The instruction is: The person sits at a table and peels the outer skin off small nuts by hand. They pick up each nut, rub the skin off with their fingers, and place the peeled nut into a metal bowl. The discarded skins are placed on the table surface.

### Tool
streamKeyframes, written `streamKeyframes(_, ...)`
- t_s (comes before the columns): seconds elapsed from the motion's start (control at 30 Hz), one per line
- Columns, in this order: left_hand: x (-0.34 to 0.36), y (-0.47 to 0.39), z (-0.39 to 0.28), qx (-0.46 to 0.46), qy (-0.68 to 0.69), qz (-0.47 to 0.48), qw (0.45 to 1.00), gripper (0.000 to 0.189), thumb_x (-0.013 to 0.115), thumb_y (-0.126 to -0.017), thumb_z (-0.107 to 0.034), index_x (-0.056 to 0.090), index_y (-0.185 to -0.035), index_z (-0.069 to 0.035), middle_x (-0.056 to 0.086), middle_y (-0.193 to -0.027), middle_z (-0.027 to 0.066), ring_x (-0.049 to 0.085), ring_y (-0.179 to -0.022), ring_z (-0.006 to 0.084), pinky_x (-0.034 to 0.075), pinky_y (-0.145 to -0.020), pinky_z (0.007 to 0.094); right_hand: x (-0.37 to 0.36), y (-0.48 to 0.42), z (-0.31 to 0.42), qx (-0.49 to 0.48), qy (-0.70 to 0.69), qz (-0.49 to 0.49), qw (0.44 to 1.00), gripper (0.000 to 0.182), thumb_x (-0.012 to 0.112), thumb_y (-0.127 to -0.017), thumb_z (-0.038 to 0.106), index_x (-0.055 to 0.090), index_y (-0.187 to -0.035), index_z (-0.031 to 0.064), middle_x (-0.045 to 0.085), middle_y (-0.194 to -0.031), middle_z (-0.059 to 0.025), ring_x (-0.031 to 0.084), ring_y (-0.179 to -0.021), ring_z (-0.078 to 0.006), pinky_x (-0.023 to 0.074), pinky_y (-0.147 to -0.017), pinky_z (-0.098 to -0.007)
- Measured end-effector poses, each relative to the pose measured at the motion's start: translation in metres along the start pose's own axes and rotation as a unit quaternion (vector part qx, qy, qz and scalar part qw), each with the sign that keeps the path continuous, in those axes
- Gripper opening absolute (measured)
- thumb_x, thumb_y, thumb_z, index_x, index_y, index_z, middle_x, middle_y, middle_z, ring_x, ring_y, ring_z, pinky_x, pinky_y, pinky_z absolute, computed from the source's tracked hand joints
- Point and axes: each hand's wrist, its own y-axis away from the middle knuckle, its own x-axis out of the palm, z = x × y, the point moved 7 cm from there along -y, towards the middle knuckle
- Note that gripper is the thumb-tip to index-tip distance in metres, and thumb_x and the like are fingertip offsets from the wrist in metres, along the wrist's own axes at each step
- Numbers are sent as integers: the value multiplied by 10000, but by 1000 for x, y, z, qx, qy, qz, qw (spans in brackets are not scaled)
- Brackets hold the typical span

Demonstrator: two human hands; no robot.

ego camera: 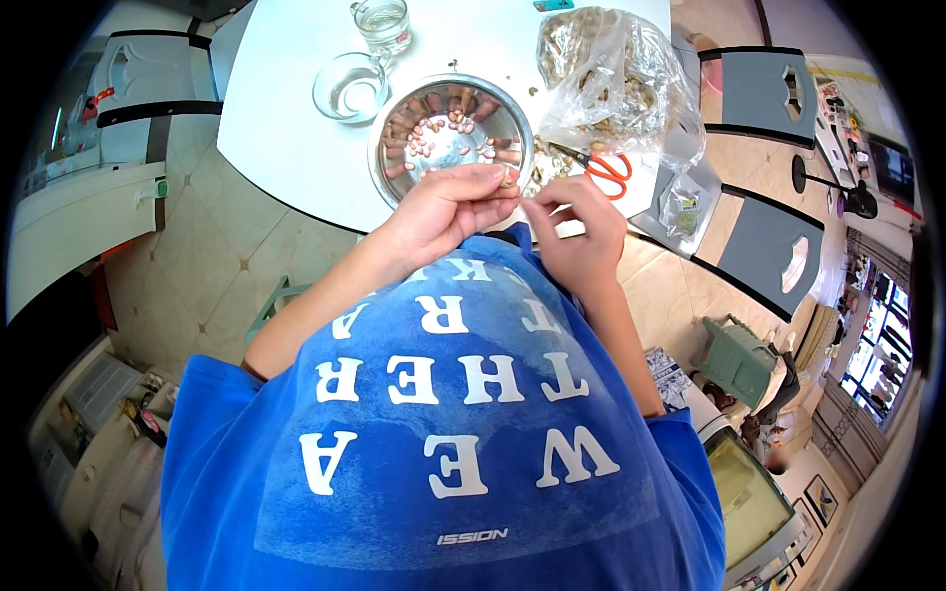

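My left hand [452, 210] pinches a peanut in its shell [508, 178] between thumb and fingers, over the near right rim of a stainless steel bowl [379, 159]. Shelled pink peanuts [423, 146] lie scattered in the bowl's bottom. Just right of the shell is my right hand [584, 233], its thumb and forefinger nearly together; whether something small is between them is not visible. Broken peanut shells [548, 164] litter the table beside the bowl. Scissors with orange handles [610, 177] lie among them, partly beneath a clear plastic bag [617, 81] of unshelled peanuts.
Two glass mugs, one [350, 89] nearer and one [383, 28] farther, stand left of the bowl on the white table [288, 140]. A small teal object [553, 4] lies at the back. Grey chairs [765, 240] flank the right side; a small clear packet [681, 210] rests on one seat.
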Motion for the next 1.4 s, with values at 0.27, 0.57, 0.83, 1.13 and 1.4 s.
streamKeyframes(0.27,1,-1,1,-29,17,35,999,163,503,-975,-135,550,-1044,6,582,-849,78,602,-842,194,523,-787,331,-10,3,-68,78,189,19,979,104,726,-775,124,647,-781,57,642,-772,-74,628,-600,-173,478,-528,-290)
streamKeyframes(0.57,-6,-3,6,-54,-37,15,998,180,507,-991,-194,559,-936,-30,577,-800,50,599,-771,167,525,-705,287,-10,-4,-47,99,63,57,991,157,779,-740,121,665,-826,57,641,-783,-44,603,-577,-142,464,-528,-260)
streamKeyframes(0.83,2,1,12,-69,-137,15,988,244,522,-993,-246,598,-900,-34,562,-757,11,567,-686,91,499,-651,229,7,-5,-8,-44,-8,122,991,110,742,-748,66,687,-843,74,638,-801,-48,623,-635,-164,489,-546,-268)
streamKeyframes(1.13,5,7,6,-39,-268,10,963,234,569,-966,-215,659,-877,-18,616,-760,23,565,-673,78,464,-621,202,6,-5,-6,-45,30,182,982,111,742,-736,116,672,-818,92,630,-786,-37,628,-663,-194,486,-556,-290)
streamKeyframes(1.4,1,11,8,-37,-261,-35,964,226,600,-946,-197,677,-891,8,633,-750,34,583,-667,86,487,-633,200,9,1,7,-116,108,158,975,109,717,-742,116,661,-834,99,628,-813,-37,633,-694,-220,500,-562,-322)
